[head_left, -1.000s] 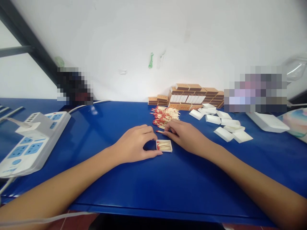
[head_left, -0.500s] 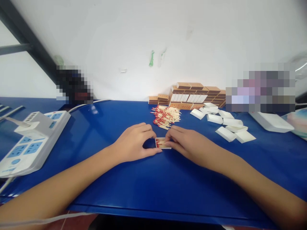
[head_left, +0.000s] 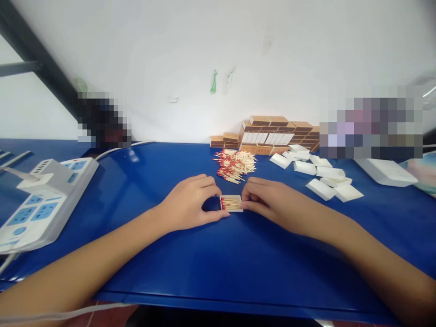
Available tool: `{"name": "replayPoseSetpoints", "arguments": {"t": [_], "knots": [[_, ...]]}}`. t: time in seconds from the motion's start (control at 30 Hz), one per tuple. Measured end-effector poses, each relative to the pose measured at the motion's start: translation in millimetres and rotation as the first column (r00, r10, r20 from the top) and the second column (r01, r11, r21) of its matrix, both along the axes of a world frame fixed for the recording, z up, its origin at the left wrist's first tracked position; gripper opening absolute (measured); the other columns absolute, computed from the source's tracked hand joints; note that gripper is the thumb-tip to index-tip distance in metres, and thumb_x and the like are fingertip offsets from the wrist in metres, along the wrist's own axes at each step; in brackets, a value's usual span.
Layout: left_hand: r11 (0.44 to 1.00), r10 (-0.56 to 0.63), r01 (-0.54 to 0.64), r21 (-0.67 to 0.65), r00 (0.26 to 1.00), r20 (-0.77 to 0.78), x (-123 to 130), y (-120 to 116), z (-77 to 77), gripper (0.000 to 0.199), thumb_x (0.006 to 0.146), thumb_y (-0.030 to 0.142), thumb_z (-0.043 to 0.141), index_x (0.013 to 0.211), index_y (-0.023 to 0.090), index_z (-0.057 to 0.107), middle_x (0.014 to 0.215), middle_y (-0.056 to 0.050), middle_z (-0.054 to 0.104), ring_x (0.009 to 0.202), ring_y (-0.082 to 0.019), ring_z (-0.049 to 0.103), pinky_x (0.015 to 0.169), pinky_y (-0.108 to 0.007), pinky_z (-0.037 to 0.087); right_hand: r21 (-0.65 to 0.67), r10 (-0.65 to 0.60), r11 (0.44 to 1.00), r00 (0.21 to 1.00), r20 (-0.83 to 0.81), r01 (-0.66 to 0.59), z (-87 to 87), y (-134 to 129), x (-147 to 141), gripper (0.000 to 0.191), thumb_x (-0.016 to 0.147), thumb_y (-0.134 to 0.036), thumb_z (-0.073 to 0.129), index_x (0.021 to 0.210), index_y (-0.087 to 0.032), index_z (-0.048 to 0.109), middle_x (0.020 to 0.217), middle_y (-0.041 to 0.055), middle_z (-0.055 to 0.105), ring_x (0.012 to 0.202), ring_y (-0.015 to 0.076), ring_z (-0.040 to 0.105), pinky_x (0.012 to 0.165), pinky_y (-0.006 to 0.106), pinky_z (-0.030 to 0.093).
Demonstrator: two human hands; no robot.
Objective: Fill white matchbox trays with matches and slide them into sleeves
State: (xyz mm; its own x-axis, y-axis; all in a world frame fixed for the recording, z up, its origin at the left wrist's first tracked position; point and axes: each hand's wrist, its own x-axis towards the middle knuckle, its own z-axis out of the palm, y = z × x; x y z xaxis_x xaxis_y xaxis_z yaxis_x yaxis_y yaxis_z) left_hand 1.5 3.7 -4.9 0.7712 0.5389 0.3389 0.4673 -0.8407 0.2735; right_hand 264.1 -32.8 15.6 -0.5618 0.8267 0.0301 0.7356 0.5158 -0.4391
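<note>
A small white matchbox tray (head_left: 231,210) lies on the blue table, holding red-headed matches (head_left: 231,203) with their heads to the left. My left hand (head_left: 192,202) grips its left end, thumb along the near side and fingers at the far corner. At the tray's right end is my right hand (head_left: 264,197), fingers curled and thumb tip against the edge; whether anything is between them is hidden. Just beyond the tray is a loose pile of matches (head_left: 235,164).
Brown matchboxes (head_left: 269,136) are stacked against the wall, with white trays (head_left: 322,190) scattered in front at right. A white power strip (head_left: 51,204) with a plug lies at left. A larger white box (head_left: 386,172) sits far right; a cable (head_left: 68,313) crosses the lower left.
My right hand has drawn back to the right, from over the matches to the tray's right end, uncovering more of them. My left hand keeps its grip.
</note>
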Motion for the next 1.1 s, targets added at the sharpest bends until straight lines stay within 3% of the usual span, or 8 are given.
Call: {"name": "replayPoseSetpoints", "arguments": {"t": [0.43, 0.63, 0.87, 1.1], "knots": [[0.998, -0.059, 0.059, 0.011, 0.998, 0.001, 1.8, -3.9, 2.6, 0.035, 0.094, 0.051, 0.069, 0.099, 0.017, 0.070, 0.096, -0.006, 0.068, 0.088, -0.020, 0.062, 0.080, -0.033, 0.050, 0.016, -0.006, 1.000, 0.984, -0.179, 0.009, -4.6, -3.9, -20.4, 0.016, 0.101, -0.037, 0.061, 0.097, -0.022, 0.067, 0.077, 0.0007, 0.060, 0.072, 0.0160, 0.057, 0.064, 0.028, 0.041], [0.998, -0.062, 0.062, 0.016, 0.998, -0.004, 2.2, -5.1, 3.3, 0.036, 0.093, 0.051, 0.070, 0.099, 0.016, 0.071, 0.096, -0.005, 0.068, 0.088, -0.020, 0.063, 0.081, -0.034, 0.050, 0.018, -0.004, 1.000, 0.991, -0.134, 0.006, -4.4, -5.1, -23.3, 0.014, 0.100, -0.030, 0.061, 0.090, -0.021, 0.065, 0.080, 0.0011, 0.062, 0.072, 0.0151, 0.057, 0.064, 0.027, 0.040], [0.998, -0.060, 0.060, 0.007, 0.998, -0.003, 2.1, -4.1, 2.7, 0.036, 0.093, 0.051, 0.070, 0.099, 0.016, 0.071, 0.094, -0.005, 0.067, 0.087, -0.020, 0.062, 0.080, -0.034, 0.050, 0.017, 0.004, 1.000, 0.995, -0.099, -0.003, 0.9, -6.8, -22.0, 0.018, 0.100, -0.034, 0.064, 0.087, -0.021, 0.064, 0.078, -0.0001, 0.062, 0.071, 0.0147, 0.056, 0.064, 0.027, 0.040], [0.998, -0.056, 0.056, 0.005, 0.998, -0.006, 1.5, -3.9, 2.6, 0.036, 0.093, 0.052, 0.070, 0.099, 0.016, 0.072, 0.095, -0.006, 0.067, 0.087, -0.020, 0.061, 0.079, -0.033, 0.049, 0.168, -0.102, 0.979, 0.989, -0.109, 0.119, -6.4, 5.3, -14.3, 0.011, 0.099, -0.029, 0.060, 0.096, -0.022, 0.067, 0.075, -0.0004, 0.057, 0.067, 0.0148, 0.052, 0.062, 0.028, 0.038]]}}
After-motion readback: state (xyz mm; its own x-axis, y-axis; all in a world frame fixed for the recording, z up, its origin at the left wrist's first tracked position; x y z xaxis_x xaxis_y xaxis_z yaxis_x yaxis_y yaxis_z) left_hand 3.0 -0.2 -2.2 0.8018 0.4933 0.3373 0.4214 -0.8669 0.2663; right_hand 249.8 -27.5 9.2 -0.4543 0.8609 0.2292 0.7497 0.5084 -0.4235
